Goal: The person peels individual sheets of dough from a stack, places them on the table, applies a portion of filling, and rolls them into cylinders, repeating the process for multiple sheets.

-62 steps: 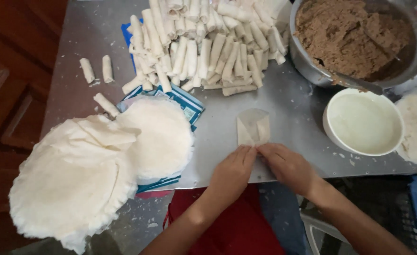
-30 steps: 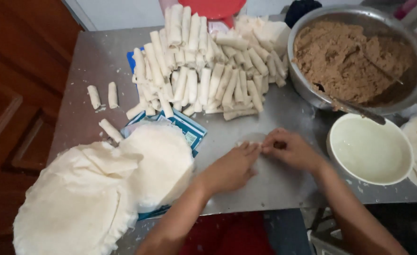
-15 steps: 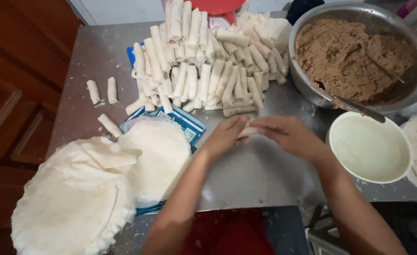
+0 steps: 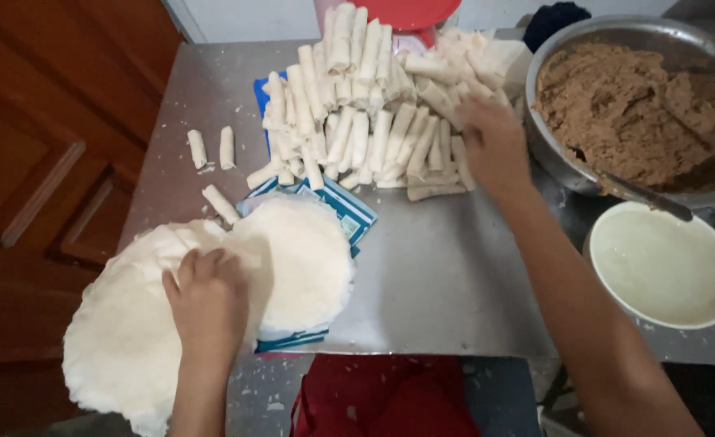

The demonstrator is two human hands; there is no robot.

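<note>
Steel table (image 4: 446,283); rolls (image 4: 365,121), wrappers (image 4: 293,259), bowls (image 4: 663,265)

A home kitchen: a steel table (image 4: 446,275) carries piled spring rolls (image 4: 374,105), wrapper stacks (image 4: 301,259), and a filling bowl (image 4: 640,105); wooden door (image 4: 42,146) left.

On the table (image 4: 446,283), the wrapper stack (image 4: 212,299) lies at the near left, the pile of rolls (image 4: 374,105) behind it, the filling bowl (image 4: 640,105) far right, the small bowl (image 4: 665,267) before it.
</note>
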